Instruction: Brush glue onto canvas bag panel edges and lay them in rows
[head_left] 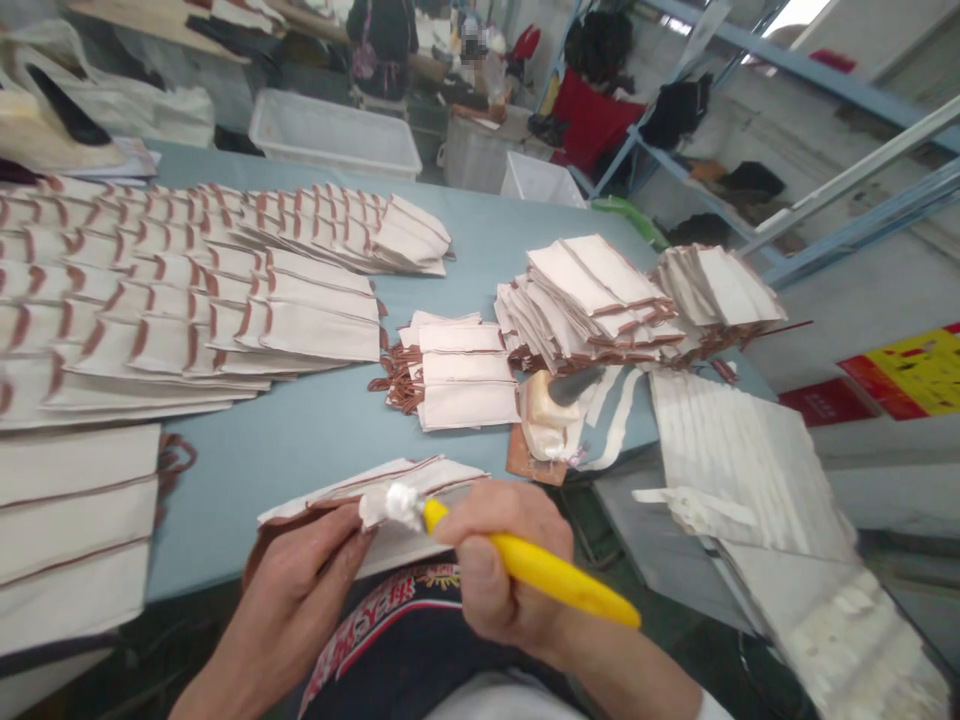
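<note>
My right hand (517,560) is closed round a yellow-handled brush (555,575), whose end is covered with a clump of white, paste-like stuff. That white end lies against the brown edge of a cream fabric piece (405,545) at the table's near edge. My left hand (315,555) grips this piece by its left part, thumb and fingers closed on the brown edging. Just beyond, a small stack of cream panels (465,375) with brown loops lies on the table. To its right stands a whitish container (551,410) with a dark conical object at its top.
Overlapping rows of cream panels (187,290) cover the left of the blue-green table (315,425). More stacked panels (585,290) lie at the back right. White bins (334,135) stand beyond the far edge. Pale cloth strips (750,460) hang at the right. A person (382,45) is in the background.
</note>
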